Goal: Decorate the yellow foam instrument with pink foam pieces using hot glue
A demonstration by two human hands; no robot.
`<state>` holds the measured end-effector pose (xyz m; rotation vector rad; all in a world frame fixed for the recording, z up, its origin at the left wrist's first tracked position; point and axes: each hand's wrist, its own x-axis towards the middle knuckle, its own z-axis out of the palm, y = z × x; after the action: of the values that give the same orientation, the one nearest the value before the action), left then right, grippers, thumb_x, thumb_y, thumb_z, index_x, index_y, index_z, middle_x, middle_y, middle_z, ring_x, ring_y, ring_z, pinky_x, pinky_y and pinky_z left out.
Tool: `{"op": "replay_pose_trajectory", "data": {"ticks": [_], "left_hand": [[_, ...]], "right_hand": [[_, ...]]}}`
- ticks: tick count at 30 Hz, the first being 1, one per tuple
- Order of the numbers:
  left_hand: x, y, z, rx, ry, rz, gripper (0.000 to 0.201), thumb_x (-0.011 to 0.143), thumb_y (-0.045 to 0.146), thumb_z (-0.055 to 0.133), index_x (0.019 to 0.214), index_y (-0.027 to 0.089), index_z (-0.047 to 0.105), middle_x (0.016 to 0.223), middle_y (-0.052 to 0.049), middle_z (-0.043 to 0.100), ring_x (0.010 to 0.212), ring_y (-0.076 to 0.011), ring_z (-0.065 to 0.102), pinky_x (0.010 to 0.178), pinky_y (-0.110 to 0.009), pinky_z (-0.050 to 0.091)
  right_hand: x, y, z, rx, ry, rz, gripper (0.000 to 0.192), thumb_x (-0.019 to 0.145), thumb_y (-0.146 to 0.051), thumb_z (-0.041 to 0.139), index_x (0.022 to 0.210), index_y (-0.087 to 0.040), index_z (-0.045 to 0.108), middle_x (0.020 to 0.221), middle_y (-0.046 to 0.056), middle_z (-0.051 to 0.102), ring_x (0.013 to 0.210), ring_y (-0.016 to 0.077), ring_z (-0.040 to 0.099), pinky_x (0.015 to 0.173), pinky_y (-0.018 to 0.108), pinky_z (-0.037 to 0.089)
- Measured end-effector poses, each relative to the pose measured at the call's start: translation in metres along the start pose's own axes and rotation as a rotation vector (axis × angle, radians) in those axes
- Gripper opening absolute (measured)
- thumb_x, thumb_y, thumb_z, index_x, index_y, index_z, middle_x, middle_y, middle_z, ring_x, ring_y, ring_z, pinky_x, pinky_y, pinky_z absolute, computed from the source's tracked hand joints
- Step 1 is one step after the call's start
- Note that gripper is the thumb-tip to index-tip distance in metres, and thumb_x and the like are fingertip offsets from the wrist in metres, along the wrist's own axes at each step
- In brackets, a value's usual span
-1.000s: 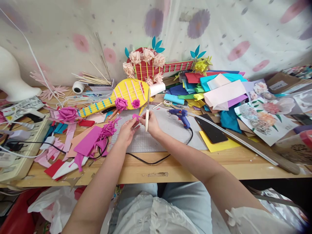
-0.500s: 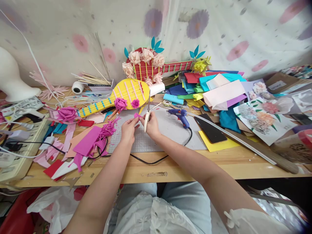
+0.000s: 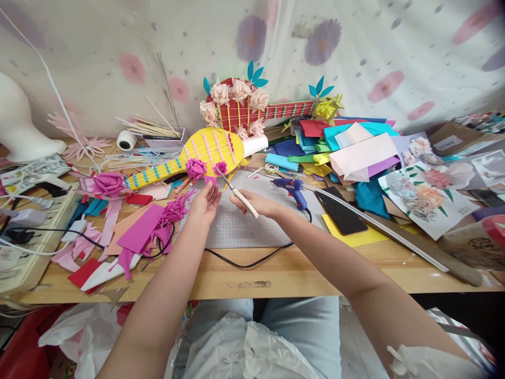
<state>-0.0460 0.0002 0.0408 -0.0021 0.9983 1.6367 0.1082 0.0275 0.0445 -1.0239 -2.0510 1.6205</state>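
Above the grey cutting mat (image 3: 252, 231), my left hand (image 3: 205, 203) pinches a small piece of magenta paper (image 3: 210, 179) at its fingertips. My right hand (image 3: 252, 202) is closed round the white handles of a pair of scissors (image 3: 249, 205). The blades point up and left, with their tips close to the magenta piece; whether they touch it I cannot tell. Just behind both hands lies a yellow paper lute (image 3: 213, 145) with pink strips and magenta flowers (image 3: 196, 168) on it.
A blue glue gun (image 3: 291, 190) lies on the mat's right part, its black cable running along the front. Magenta paper scraps (image 3: 142, 229) are heaped at left. A black phone (image 3: 341, 210) rests on yellow paper at right. Behind stands a red paper guitar (image 3: 236, 110) beside stacked coloured paper (image 3: 361, 150).
The scissors have swung from upright to slanting up and left. My right hand has moved slightly right and down, and my left hand has turned, its fingers spreading more.
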Motion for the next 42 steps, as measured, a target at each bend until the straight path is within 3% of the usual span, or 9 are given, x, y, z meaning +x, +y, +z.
{"op": "replay_pose_trajectory", "data": {"ticks": [4,10,22,42], "left_hand": [[-0.003,0.0,0.009,-0.073,0.005,-0.015,0.014,0.081,0.008,0.059,0.068,0.014,0.059,0.061,0.002,0.063,0.06,-0.0082,0.063,0.073,-0.024,0.051],[-0.005,-0.007,0.014,-0.076,0.022,0.001,0.017,0.081,0.005,0.057,0.066,0.013,0.06,0.059,0.002,0.064,0.054,-0.0067,0.061,0.068,-0.021,0.051],[-0.004,-0.014,0.009,-0.076,0.011,0.038,0.018,0.08,0.002,0.056,0.067,0.012,0.06,0.061,0.001,0.066,0.058,-0.0062,0.063,0.067,-0.017,0.052],[-0.006,-0.01,-0.009,0.047,-0.079,0.024,0.017,0.08,0.002,0.056,0.066,0.011,0.062,0.065,-0.002,0.068,0.067,-0.0083,0.066,0.077,-0.022,0.054]], "right_hand": [[-0.005,-0.009,-0.004,-0.077,-0.111,0.007,0.05,0.076,-0.066,0.055,0.067,-0.019,0.038,0.062,-0.005,0.039,0.054,0.0076,0.042,0.051,0.022,0.041],[-0.001,-0.013,0.002,-0.037,-0.127,0.016,0.051,0.077,-0.068,0.051,0.067,-0.02,0.038,0.06,-0.005,0.038,0.049,0.0069,0.039,0.046,0.022,0.039],[-0.001,-0.006,0.007,0.139,-0.122,0.058,0.052,0.075,-0.07,0.052,0.068,-0.02,0.039,0.052,-0.007,0.038,0.043,0.0053,0.034,0.039,0.019,0.03],[-0.013,-0.005,-0.003,0.124,-0.167,0.098,0.051,0.071,-0.066,0.06,0.069,-0.019,0.039,0.051,-0.009,0.033,0.043,0.0038,0.029,0.039,0.018,0.024]]}}
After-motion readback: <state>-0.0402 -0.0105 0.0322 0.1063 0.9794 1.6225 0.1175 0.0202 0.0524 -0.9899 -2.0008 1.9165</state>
